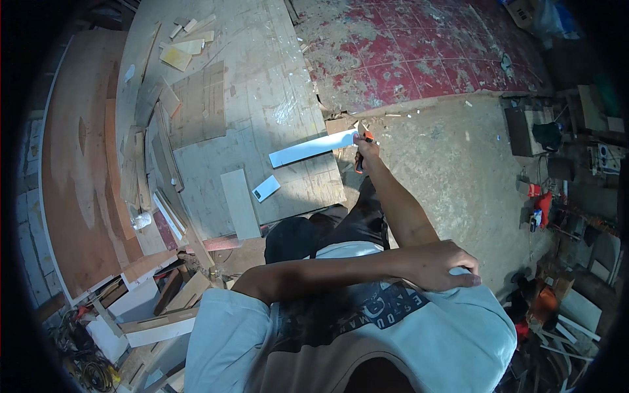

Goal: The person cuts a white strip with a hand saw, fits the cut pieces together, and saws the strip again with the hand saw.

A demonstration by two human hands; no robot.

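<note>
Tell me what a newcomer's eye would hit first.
Probably the white board jutting past the right edge of the wooden worktop, where the right hand grips an orange-and-black tool. Next, the left hand, crossed over to the right sleeve. At upper right, the scuffed red surface stands out.

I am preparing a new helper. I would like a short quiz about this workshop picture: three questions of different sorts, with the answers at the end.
1. Multiple choice: which hand grips the orange-and-black tool?
A) The left
B) The right
C) Neither

2. True or false: the left hand touches the person's pale shirt.

3. Fill in left or right: in the picture, the white smartphone lies to the ____ of the bare wooden board.

Key
1. B, the right hand.
2. True.
3. Right.
</note>
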